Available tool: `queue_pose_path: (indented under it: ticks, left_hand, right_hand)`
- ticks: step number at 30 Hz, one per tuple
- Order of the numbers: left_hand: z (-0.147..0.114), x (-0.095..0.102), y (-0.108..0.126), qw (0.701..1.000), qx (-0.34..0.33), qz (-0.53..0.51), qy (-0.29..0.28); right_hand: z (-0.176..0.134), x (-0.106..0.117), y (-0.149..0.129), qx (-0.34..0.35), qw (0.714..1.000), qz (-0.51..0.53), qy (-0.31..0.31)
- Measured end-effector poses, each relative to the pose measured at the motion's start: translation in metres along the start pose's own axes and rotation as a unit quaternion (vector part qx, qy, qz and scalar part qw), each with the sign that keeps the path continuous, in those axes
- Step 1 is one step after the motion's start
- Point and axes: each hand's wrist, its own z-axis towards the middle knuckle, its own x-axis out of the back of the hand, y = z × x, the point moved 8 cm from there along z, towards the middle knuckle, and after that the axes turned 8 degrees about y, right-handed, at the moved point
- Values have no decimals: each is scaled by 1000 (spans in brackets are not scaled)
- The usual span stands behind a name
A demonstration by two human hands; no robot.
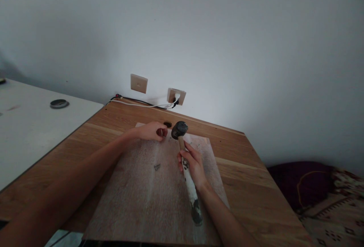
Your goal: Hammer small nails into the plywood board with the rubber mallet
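Over the board, the right hand grips a hammer mid-handle; the left hand curls near the far edge, its hold unclear.

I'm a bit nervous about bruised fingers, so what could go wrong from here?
The left hand is close to the head of the hammer, so a stray blow might catch its fingers. The board lies on the wooden table with no clamp in view, so it might shift if struck. Less likely, the white cable along the table's back edge might get snagged.
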Motion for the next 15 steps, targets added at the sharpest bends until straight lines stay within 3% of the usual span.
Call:
queue_pose_path:
  ticks: [4,15]
  left_hand:
    - [1,1,-10,998,29,-39,34]
    - [1,-4,-17,995,32,-87,33]
  right_hand:
    - [-3,-8,4,-8,999,-3,-34]
    - [0,-19,13,-13,998,-19,-56]
